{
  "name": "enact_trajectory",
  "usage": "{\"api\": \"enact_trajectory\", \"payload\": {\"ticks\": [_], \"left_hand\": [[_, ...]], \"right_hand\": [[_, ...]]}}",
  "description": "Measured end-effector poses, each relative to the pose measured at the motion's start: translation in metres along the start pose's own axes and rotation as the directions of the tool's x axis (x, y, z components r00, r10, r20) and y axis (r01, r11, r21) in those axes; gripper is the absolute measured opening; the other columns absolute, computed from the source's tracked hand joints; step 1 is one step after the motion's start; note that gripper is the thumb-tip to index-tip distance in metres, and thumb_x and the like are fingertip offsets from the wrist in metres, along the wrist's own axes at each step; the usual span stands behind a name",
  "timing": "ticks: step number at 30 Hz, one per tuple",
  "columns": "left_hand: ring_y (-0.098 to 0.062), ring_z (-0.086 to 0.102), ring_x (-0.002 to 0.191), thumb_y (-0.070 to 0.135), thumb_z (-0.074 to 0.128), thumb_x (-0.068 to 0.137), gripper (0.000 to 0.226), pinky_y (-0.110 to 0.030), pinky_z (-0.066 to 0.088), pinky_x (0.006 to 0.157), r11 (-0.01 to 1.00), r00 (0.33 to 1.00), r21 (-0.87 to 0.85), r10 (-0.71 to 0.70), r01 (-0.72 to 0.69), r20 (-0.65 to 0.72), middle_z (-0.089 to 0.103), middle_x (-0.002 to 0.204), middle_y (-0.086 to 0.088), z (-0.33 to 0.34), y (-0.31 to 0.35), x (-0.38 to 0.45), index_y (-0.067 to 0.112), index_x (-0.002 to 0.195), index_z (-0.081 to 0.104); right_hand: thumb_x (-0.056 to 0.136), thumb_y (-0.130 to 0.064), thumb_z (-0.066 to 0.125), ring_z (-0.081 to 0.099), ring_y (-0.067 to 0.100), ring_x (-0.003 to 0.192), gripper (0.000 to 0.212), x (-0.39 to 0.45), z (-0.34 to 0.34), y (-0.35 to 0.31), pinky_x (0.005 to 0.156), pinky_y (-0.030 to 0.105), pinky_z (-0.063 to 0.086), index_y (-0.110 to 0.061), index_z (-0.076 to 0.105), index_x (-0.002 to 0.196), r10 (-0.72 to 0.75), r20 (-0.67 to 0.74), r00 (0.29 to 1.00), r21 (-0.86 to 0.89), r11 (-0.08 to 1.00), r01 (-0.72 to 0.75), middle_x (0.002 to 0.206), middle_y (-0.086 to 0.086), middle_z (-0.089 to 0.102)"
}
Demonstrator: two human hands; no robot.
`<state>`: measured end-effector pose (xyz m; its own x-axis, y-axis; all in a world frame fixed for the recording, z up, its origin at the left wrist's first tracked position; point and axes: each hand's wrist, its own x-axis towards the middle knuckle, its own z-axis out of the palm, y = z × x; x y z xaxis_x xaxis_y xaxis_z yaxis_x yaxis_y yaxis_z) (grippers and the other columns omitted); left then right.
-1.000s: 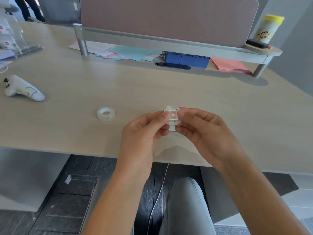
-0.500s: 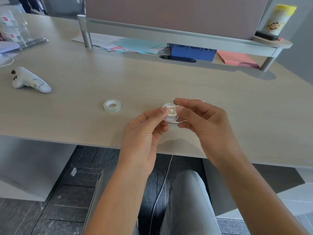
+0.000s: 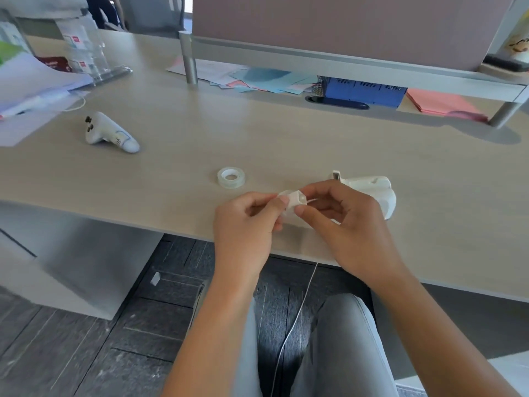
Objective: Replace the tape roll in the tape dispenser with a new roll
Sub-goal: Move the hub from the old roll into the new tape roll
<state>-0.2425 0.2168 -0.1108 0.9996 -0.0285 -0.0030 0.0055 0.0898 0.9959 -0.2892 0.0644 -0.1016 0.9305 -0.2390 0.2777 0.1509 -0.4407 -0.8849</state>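
Observation:
A small white plastic spool (image 3: 294, 199) is pinched between the fingertips of both hands, just above the desk's near edge. My left hand (image 3: 246, 222) grips its left side and my right hand (image 3: 340, 216) grips its right side. The white tape dispenser (image 3: 375, 187) lies on the desk right behind my right hand, partly hidden by it. A clear tape roll (image 3: 231, 177) lies flat on the desk, up and to the left of my hands, untouched.
A white handheld controller (image 3: 110, 133) lies at the left. Papers and a clear stand (image 3: 83, 53) fill the far left corner. Coloured sheets (image 3: 269, 80), a blue box (image 3: 363, 91) and pink paper (image 3: 440, 104) sit under the rear shelf (image 3: 343, 64).
The view has swung left and down, bringing the dispenser into sight. The spool has turned in my fingers from face-on to edge-on. The clear roll has stayed put.

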Motion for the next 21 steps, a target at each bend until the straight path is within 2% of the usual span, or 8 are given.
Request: {"api": "enact_trajectory", "payload": {"ticks": [3, 6, 10, 14, 16, 17, 18, 21], "left_hand": [[-0.006, 0.067, 0.059, 0.025, 0.079, 0.085, 0.005, -0.032, 0.059, 0.072, 0.956, 0.995, 0.277, 0.102, -0.092, -0.022, 0.076, 0.063, 0.010, -0.016, 0.001, 0.008, 0.023, 0.081, 0.083], [-0.009, 0.073, 0.080, 0.028, 0.073, 0.087, 0.012, -0.033, 0.058, 0.078, 0.825, 0.980, 0.545, 0.197, -0.153, -0.023, 0.081, 0.084, 0.010, -0.025, 0.004, 0.015, 0.023, 0.089, 0.084], [-0.021, 0.073, 0.076, 0.036, 0.067, 0.089, 0.022, -0.042, 0.059, 0.071, 0.695, 0.980, 0.706, 0.198, -0.138, -0.004, 0.080, 0.080, 0.003, -0.027, 0.002, 0.028, 0.020, 0.084, 0.082], [-0.028, 0.064, 0.067, 0.035, 0.057, 0.097, 0.037, -0.038, 0.047, 0.059, 0.613, 0.975, 0.776, 0.222, -0.152, 0.016, 0.066, 0.063, -0.003, -0.028, 0.004, 0.036, 0.013, 0.069, 0.069], [-0.029, 0.068, 0.084, 0.025, 0.057, 0.097, 0.019, -0.040, 0.052, 0.069, 0.600, 0.965, 0.782, 0.260, -0.167, 0.006, 0.071, 0.089, -0.004, -0.032, 0.004, 0.042, 0.017, 0.090, 0.073], [-0.029, 0.067, 0.094, 0.019, 0.058, 0.096, 0.016, -0.041, 0.052, 0.075, 0.585, 0.960, 0.793, 0.279, -0.171, 0.001, 0.069, 0.106, -0.005, -0.035, 0.005, 0.047, 0.019, 0.105, 0.072], [-0.029, 0.064, 0.101, 0.015, 0.059, 0.095, 0.024, -0.040, 0.051, 0.077, 0.559, 0.956, 0.810, 0.293, -0.180, 0.010, 0.064, 0.116, -0.005, -0.037, 0.005, 0.051, 0.021, 0.116, 0.069], [-0.031, 0.059, 0.108, 0.014, 0.062, 0.091, 0.036, -0.041, 0.049, 0.077, 0.484, 0.952, 0.853, 0.303, -0.197, 0.048, 0.056, 0.118, -0.007, -0.038, 0.002, 0.067, 0.026, 0.125, 0.067]], "right_hand": [[0.091, -0.016, 0.080, 0.077, 0.012, 0.083, 0.013, 0.005, 0.015, 0.001, 0.080, 0.025, 0.060, -0.021, 0.075, 0.101, 0.058, -0.028, 0.998, 0.044, 0.997, -0.057, 0.095, -0.004, 0.081], [0.090, -0.020, 0.080, 0.072, 0.008, 0.071, 0.009, 0.011, 0.028, 0.001, 0.066, 0.018, 0.055, -0.024, 0.074, 0.095, 0.108, -0.083, 0.991, 0.034, 0.994, -0.106, 0.087, -0.004, 0.079], [0.089, -0.021, 0.079, 0.067, 0.007, 0.066, 0.009, 0.023, 0.037, 0.004, 0.063, 0.014, 0.049, -0.026, 0.075, 0.095, 0.132, -0.137, 0.982, -0.017, 0.991, -0.136, 0.085, -0.007, 0.077], [0.090, -0.021, 0.077, 0.062, 0.003, 0.066, 0.017, 0.029, 0.041, 0.008, 0.066, 0.008, 0.048, -0.031, 0.076, 0.104, 0.128, -0.136, 0.982, -0.066, 0.988, -0.137, 0.088, -0.011, 0.075], [0.090, -0.023, 0.076, 0.061, 0.002, 0.065, 0.013, 0.029, 0.041, 0.010, 0.065, 0.007, 0.047, -0.031, 0.077, 0.100, 0.130, -0.131, 0.983, -0.075, 0.987, -0.141, 0.086, -0.010, 0.075], [0.091, -0.023, 0.076, 0.061, 0.002, 0.066, 0.011, 0.028, 0.040, 0.010, 0.064, 0.008, 0.046, -0.031, 0.077, 0.098, 0.133, -0.127, 0.983, -0.069, 0.987, -0.143, 0.086, -0.010, 0.075], [0.091, -0.023, 0.077, 0.061, 0.002, 0.065, 0.010, 0.027, 0.040, 0.011, 0.063, 0.008, 0.046, -0.031, 0.077, 0.098, 0.133, -0.124, 0.983, -0.063, 0.988, -0.142, 0.085, -0.009, 0.075], [0.091, -0.023, 0.077, 0.060, 0.000, 0.063, 0.009, 0.025, 0.040, 0.012, 0.061, 0.007, 0.045, -0.030, 0.077, 0.096, 0.127, -0.116, 0.985, -0.042, 0.990, -0.132, 0.082, -0.009, 0.074]]}}
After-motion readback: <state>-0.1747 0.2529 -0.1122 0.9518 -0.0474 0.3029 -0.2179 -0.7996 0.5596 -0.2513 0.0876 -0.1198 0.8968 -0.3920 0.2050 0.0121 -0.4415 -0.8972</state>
